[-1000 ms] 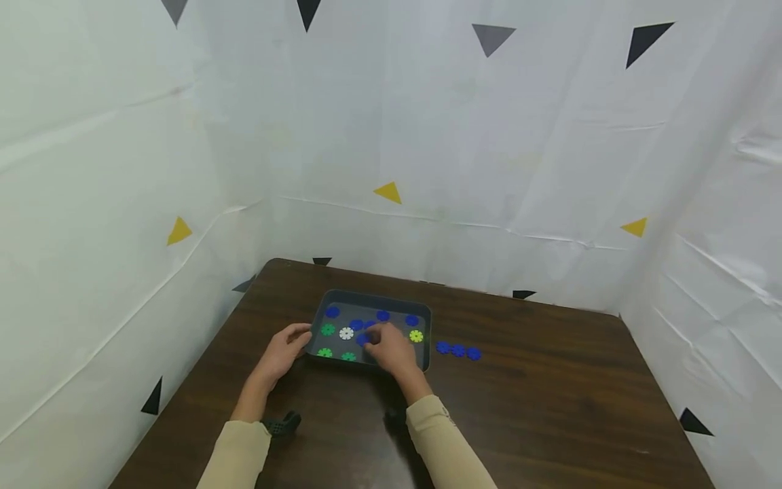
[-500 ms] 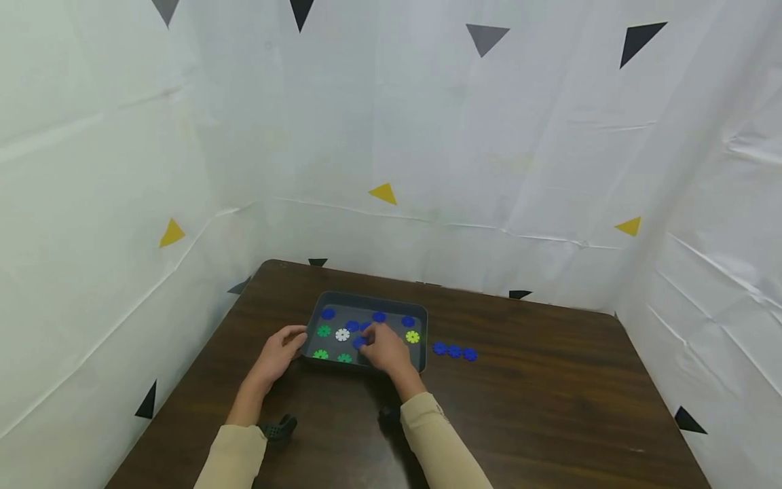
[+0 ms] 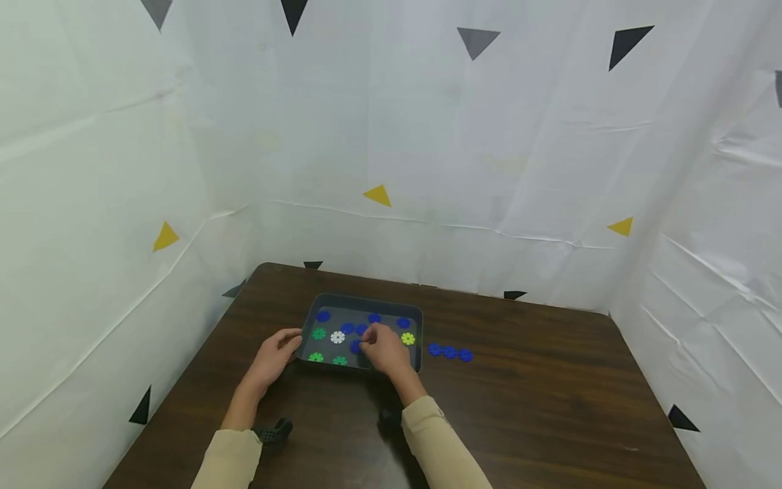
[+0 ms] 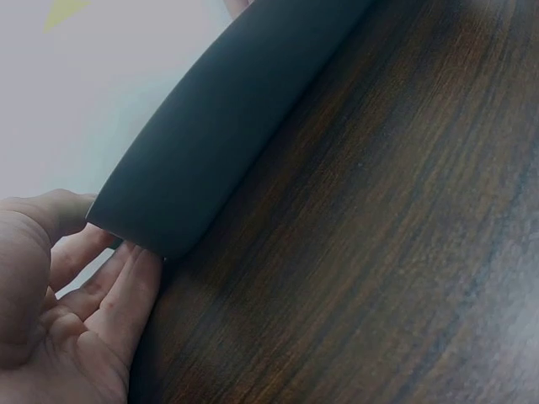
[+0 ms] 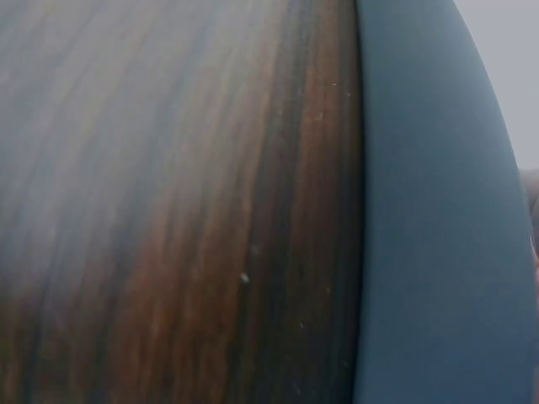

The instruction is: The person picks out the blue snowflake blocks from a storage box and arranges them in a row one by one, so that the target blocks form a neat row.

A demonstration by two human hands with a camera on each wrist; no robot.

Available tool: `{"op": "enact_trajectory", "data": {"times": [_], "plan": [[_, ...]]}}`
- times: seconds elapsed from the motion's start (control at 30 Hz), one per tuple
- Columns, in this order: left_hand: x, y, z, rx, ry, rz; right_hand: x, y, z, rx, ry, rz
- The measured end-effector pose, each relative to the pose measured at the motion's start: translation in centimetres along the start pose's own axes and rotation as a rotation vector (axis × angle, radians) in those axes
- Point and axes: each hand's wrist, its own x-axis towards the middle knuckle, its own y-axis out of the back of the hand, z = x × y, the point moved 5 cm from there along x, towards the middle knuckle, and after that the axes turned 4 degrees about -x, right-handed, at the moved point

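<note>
A shallow dark grey tray (image 3: 369, 303) holds several notched plastic discs. My left hand (image 3: 273, 356) grips its near left corner; in the left wrist view the thumb lies at the rim and the other fingers are against the outer wall. Inside the tray, my right hand (image 3: 387, 350) has thumb and index finger together at the edge of a blue disc (image 3: 355, 347), pinching it. That hand covers part of the tray floor. In the right wrist view the tray's outer wall (image 5: 438, 219) fills the right side, and the fingers are mostly out of sight.
Three blue discs (image 3: 449, 352) lie joined in a row on the brown wooden table (image 3: 537, 394), right of the tray. Around the pinched disc are a white disc (image 3: 337, 337), a yellow disc (image 3: 407, 338) and several green and blue ones. White sheeting (image 3: 440, 136) hangs behind the table.
The right hand and the blue disc at its fingertips have shifted slightly toward the near side of the tray. The left hand keeps its place at the corner; the head view has drifted slightly.
</note>
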Motion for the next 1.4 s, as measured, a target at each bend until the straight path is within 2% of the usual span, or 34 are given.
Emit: {"op": "enact_trajectory", "data": {"times": [0.17, 0.37, 0.67, 0.93, 1.17, 1.4], "plan": [[0.0, 0.1, 0.1, 0.007, -0.014, -0.006, -0.4, 0.4, 0.2, 0.087, 0.029, -0.02], [0.5, 0.3, 0.0, 0.007, 0.0, 0.008, -0.7, 1.6, 0.0, 0.125, 0.078, -0.004], [0.8, 0.6, -0.3, 0.014, 0.015, 0.018, -1.3, 3.2, 0.0, 0.189, 0.084, 0.009], [0.8, 0.7, -0.4, 0.005, 0.003, 0.016, -1.9, 5.0, 1.2, 0.135, 0.09, 0.067], [1.0, 0.8, -0.3, 0.01, 0.004, 0.026, -2.3, 6.3, 2.9, 0.117, 0.046, 0.129], [1.1, 0.8, -0.4, 0.013, 0.01, 0.037, -3.0, 7.4, 4.7, 0.144, 0.021, 0.17]]}}
